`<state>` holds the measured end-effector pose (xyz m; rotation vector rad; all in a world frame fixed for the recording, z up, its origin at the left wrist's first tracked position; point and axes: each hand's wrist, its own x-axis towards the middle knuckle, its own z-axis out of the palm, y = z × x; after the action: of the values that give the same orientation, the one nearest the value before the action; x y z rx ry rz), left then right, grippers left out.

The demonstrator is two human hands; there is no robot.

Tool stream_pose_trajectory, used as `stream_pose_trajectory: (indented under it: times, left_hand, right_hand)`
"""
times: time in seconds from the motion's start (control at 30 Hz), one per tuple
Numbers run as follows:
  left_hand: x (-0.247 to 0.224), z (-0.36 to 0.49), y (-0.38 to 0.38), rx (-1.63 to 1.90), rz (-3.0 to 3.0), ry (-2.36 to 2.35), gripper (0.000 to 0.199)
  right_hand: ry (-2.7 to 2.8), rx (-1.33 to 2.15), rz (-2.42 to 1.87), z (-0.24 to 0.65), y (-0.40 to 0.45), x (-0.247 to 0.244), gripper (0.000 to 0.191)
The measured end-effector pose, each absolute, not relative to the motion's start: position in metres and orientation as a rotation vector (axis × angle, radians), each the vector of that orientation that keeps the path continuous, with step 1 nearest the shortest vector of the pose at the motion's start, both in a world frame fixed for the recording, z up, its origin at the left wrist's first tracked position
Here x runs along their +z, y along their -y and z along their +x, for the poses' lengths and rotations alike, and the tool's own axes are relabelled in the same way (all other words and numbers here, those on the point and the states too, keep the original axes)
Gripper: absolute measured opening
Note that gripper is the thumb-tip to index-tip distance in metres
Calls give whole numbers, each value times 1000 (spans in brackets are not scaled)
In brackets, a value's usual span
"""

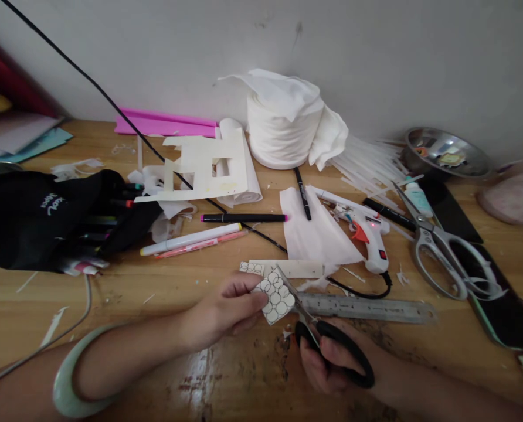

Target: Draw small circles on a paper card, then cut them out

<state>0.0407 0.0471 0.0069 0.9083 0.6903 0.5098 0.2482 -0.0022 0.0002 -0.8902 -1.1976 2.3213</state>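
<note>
Between thumb and fingers, my left hand (233, 305) pinches a small piece of white paper (277, 298) with several circles drawn on it. My right hand (327, 357) grips black-handled scissors (345, 346), fingers through the loops. The scissor blades lie along the right edge of the paper; whether they are cutting into it I cannot tell. Just behind the held piece, another circle-marked scrap (251, 268) rests on the table beside a plain paper strip (292, 268). A steel ruler (367, 307) lies right of the blades.
A white glue gun (373, 234) and large grey scissors (441, 252) lie to the right. Markers (191, 239) and a cut-out paper sheet (202, 170) are in the middle. Behind stand a white tissue roll (283, 129) and metal bowl (464, 167). A black pouch (50, 217) sits left.
</note>
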Motion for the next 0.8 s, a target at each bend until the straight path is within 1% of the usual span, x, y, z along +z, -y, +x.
stream_pose_trajectory:
  times: [0.23,0.5,0.8]
  left_hand:
    - [0,38,-47,512,908,-688,38]
    - [5,38,-49,549,851,-717,32]
    - [5,38,-49,575,798,-762,26]
  right_hand:
    - [1206,2344,-906,250,2,-5,55]
    - [1130,2398,-962,249,3,-4,53]
    - [1169,2365,-952,248,3,-2,53]
